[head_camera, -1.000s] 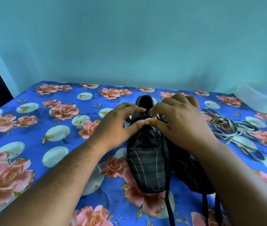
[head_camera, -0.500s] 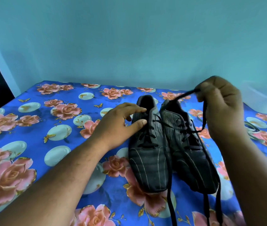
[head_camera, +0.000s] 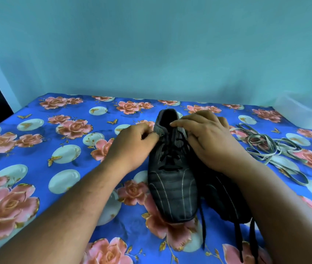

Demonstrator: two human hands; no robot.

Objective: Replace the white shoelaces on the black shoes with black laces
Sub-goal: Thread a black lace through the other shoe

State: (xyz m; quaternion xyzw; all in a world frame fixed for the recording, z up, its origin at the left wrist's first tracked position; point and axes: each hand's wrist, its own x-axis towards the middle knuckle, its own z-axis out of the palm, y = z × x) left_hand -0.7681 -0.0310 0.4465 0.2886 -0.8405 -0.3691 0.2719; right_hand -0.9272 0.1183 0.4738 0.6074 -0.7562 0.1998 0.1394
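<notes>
My left hand: fingers curled, pinching black lace | right hand: fingers spread over shoes | white laces on bench

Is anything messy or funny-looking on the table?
A little. The white laces lie in a loose tangle on the cloth right of the shoes, and black lace ends trail off the near shoe toward the table's front edge, untied. Nothing looks broken or spilled.

The left shoe's collar is being touched by the left hand and right hand; white laces are lying right of the right hand.
</notes>
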